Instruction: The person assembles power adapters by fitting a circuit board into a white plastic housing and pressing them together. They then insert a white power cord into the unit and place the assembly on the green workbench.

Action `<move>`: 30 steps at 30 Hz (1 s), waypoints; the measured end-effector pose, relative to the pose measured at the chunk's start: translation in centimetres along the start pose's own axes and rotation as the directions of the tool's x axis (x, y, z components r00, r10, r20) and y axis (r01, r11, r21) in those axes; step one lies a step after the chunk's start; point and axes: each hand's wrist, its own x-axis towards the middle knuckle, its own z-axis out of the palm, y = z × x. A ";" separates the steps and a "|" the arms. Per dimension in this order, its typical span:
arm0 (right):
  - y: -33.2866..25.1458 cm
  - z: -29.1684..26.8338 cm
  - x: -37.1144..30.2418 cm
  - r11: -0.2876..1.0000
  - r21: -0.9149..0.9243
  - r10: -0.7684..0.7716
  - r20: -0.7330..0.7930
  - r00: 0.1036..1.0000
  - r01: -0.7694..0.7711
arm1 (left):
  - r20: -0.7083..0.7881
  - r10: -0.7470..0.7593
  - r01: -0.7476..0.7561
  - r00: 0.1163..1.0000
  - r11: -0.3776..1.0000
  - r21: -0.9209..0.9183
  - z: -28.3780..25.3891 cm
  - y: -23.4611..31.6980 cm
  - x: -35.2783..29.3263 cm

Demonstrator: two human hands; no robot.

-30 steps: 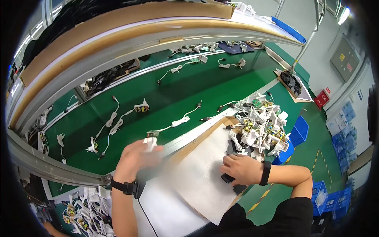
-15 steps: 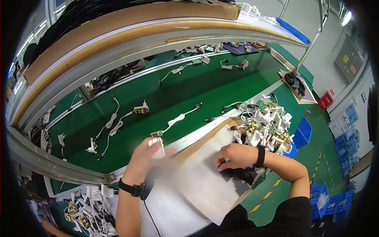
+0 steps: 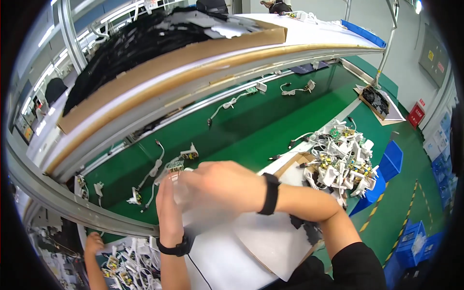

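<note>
Both hands meeting at lower centre of the frame, left hand (image 3: 169, 205) upright with fingers pointing up, forearm rising from the bottom edge, right hand (image 3: 220, 186) crossing leftward over it, fingers curled, forearm angling in from lower right

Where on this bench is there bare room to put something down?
Open green belt lies between the cable with a white plug and the heap of white parts. Bare white sheet shows below the left hand and right hand. The heap and the belt's left end, near the small assemblies, are crowded.
</note>
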 end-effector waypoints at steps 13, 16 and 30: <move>-0.1 2.2 5.4 0.981 0.192 0.003 -0.114 0.993 0.019 | -0.109 0.190 -0.171 0.976 0.971 0.168 -4.1 0.1 1.8; 0.8 3.3 6.2 0.984 0.058 -0.150 -0.252 0.956 0.170 | -0.073 0.216 -0.189 0.974 0.945 0.266 -4.7 -1.6 3.0; 2.1 1.7 6.2 0.769 0.627 0.174 -0.022 0.984 -0.122 | 0.111 0.301 -0.318 0.947 0.833 0.453 -3.1 0.3 1.9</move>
